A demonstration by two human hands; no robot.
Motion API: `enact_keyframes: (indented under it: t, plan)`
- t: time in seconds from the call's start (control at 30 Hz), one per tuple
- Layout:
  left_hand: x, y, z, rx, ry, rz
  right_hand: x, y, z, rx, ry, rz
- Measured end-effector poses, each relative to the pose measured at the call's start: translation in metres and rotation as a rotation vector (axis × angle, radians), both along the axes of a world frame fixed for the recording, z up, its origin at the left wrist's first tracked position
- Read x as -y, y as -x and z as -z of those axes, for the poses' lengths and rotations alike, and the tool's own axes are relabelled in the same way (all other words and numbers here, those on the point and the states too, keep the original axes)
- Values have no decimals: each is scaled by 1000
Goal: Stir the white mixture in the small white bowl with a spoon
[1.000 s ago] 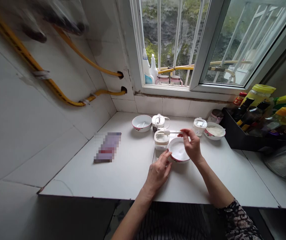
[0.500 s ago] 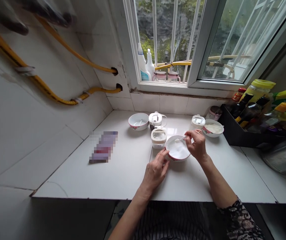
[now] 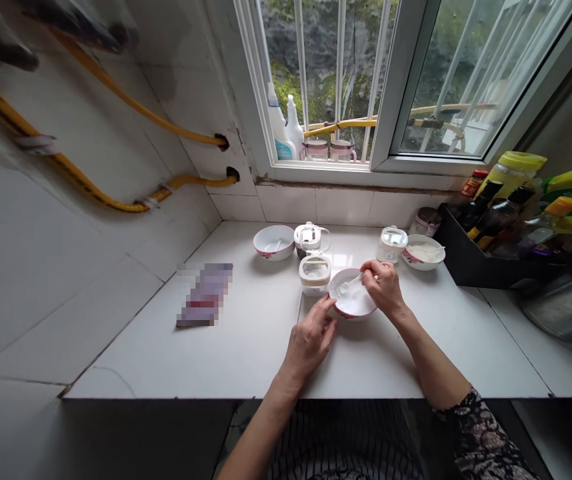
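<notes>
A white bowl (image 3: 353, 309) with a red-patterned outside stands before me on the counter, with white powdery stuff inside. My left hand (image 3: 311, 337) grips its near-left rim with the fingertips. A white spoon (image 3: 348, 287) is pinched by its handle in my right hand (image 3: 382, 287), and its head dips into the white stuff. Just behind the bowl on the left is a clear lidded jar (image 3: 315, 277). Behind that, a second jar (image 3: 309, 239) holds something dark and has its clear lid raised.
Left at the back sits another bowl (image 3: 273, 243) with a spoon in it. To the right are a closed jar (image 3: 392, 244) and a bowl of whitish food (image 3: 423, 253). A black box (image 3: 486, 260) of bottles and a pot (image 3: 556, 310) flank the right. A blurred purple item (image 3: 206, 293) lies left.
The spoon and my right hand have shifted slightly left within the bowl. My left hand stays at the rim. The whole view has moved a little.
</notes>
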State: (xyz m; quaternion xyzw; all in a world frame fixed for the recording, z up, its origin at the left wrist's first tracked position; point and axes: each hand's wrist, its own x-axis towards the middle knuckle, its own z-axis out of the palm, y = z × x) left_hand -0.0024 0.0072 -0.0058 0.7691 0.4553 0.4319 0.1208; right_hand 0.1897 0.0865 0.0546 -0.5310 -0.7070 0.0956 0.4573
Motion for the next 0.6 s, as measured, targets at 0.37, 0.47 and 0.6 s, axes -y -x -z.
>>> enact_keyframes:
  t: [0.37, 0.47, 0.6]
  plan:
    - [0, 0, 0, 7, -12, 10, -10, -7, -4, -651, 342, -22]
    - [0, 0, 0, -1, -24, 5, -11, -8, -5, -718, 372, -34]
    - [0, 0, -1, 2, -19, 3, -11, -4, -10, -758, 309, -46]
